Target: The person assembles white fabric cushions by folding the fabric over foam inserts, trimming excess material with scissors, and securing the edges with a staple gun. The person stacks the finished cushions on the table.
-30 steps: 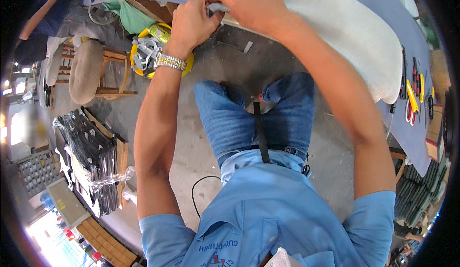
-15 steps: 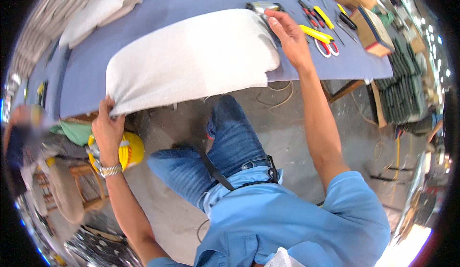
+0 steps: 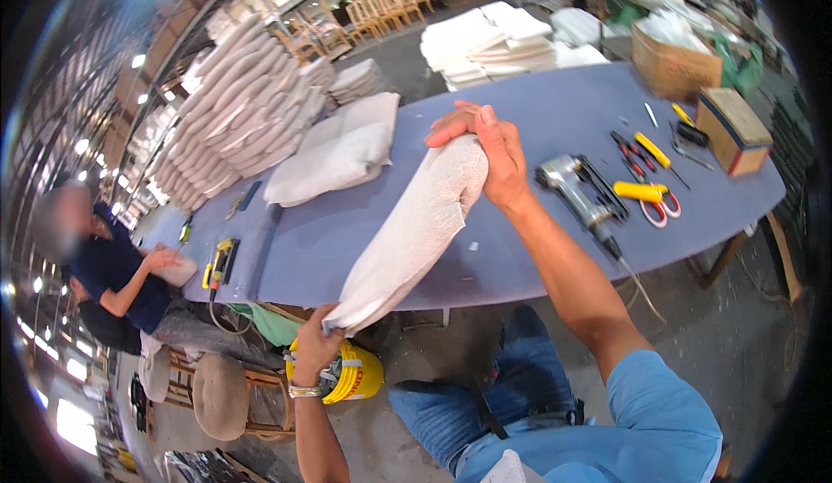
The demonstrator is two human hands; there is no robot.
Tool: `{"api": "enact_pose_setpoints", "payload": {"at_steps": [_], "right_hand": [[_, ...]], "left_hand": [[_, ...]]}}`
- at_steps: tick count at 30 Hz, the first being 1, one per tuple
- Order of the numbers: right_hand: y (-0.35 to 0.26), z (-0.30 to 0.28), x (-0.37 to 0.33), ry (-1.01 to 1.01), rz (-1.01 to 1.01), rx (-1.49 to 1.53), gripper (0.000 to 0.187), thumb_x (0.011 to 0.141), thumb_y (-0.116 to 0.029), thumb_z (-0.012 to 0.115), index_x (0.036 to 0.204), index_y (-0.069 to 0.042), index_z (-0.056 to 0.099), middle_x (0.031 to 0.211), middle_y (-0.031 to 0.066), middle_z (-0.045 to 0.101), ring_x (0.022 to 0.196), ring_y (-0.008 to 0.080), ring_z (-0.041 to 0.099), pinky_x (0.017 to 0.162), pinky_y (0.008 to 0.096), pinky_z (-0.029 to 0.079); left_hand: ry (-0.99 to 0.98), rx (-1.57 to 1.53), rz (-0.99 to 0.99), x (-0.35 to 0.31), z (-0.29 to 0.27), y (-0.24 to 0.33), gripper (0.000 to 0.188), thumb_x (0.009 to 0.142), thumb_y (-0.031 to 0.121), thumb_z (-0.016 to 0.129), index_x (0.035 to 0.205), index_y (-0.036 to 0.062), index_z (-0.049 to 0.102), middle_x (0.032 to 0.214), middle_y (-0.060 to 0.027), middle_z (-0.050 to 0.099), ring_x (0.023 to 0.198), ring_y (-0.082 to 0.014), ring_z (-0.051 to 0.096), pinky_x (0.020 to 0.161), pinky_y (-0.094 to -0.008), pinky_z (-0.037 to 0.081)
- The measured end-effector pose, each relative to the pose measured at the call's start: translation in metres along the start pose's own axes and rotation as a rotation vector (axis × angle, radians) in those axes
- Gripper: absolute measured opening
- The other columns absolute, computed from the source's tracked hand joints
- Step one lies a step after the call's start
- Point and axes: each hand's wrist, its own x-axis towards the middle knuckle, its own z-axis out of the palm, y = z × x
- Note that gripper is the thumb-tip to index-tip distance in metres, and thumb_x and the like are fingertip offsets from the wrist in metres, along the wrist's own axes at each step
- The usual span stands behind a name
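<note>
A pale fabric-covered cushion (image 3: 412,232) is raised at a slant over the table's near edge, its narrow side turned toward me. My left hand (image 3: 316,342) pinches its lower left corner, fingers closed on the cloth. At the upper right end my right hand (image 3: 496,149) wraps round the rounded tip, with the fingers over the top and the palm along the side. The cushion's far face is hidden. To the right of my right hand a nail or staple gun (image 3: 581,193) with an air hose lies on the blue table (image 3: 494,262).
Scissors (image 3: 660,209), a yellow-handled screwdriver (image 3: 659,152), red-handled pliers (image 3: 631,154) and a small box (image 3: 735,130) lie at right. More cushions (image 3: 334,162) rest behind left, near a tall cushion stack (image 3: 238,115). A yellow bucket (image 3: 362,377) stands below; a seated person (image 3: 117,262) works at left.
The cushion has gone from lying broad face up to standing on its side, slanted. My right hand has closed round its end. The view has swung up, showing more of the room.
</note>
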Motion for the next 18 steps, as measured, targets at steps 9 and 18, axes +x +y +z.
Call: {"api": "enact_pose_setpoints", "payload": {"at_steps": [9,18], "right_hand": [[-0.018,0.054,0.037,-0.001,0.011,-0.049,0.063,0.109,-0.033,0.032,0.079,0.004,0.073,0.076,0.0120,0.068,0.071,0.0196,0.061,0.072,0.0331,0.048],[-0.031,0.082,0.058,-0.055,-0.002,-0.072,0.056,0.107,-0.029,0.037,0.078,0.004,0.072,0.073,0.0106,0.067,0.068,0.0168,0.060,0.068,0.0323,0.047]], "left_hand": [[0.075,-0.118,0.554,0.031,-0.022,0.141,0.076,0.082,0.014,0.077,0.151,0.0066,0.046,0.144,-0.0243,0.056,0.128,-0.0409,0.059,0.102,-0.0436,0.050],[0.475,-0.318,0.745,0.096,-0.037,0.179,0.038,0.090,0.014,0.075,0.127,0.0061,0.070,0.113,-0.0165,0.074,0.101,-0.0287,0.074,0.086,-0.0331,0.055]]}}
